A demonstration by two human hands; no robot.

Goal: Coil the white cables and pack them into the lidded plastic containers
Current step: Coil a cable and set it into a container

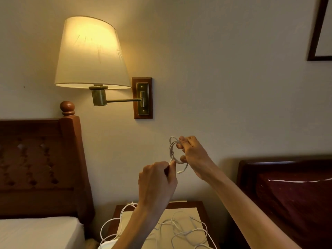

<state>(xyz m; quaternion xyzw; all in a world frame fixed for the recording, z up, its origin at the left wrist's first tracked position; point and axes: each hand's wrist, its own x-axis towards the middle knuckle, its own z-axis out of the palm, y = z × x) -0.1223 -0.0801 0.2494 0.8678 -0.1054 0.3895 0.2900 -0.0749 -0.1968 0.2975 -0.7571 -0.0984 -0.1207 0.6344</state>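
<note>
Up in front of the wall, the right hand (193,155) has its fingers curled round a small coil of white cable (172,150), holding the loops together. The left hand (158,182) pinches the strand just beneath it. More loose cables (181,229) lie tangled on the nightstand (201,205) below the lit wall lamp (91,53).

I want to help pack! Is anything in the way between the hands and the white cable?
No. The right hand already holds the small coil of thin white cable, and the left hand pinches its strand. No lidded plastic container shows here, so that path can't be judged.
</note>
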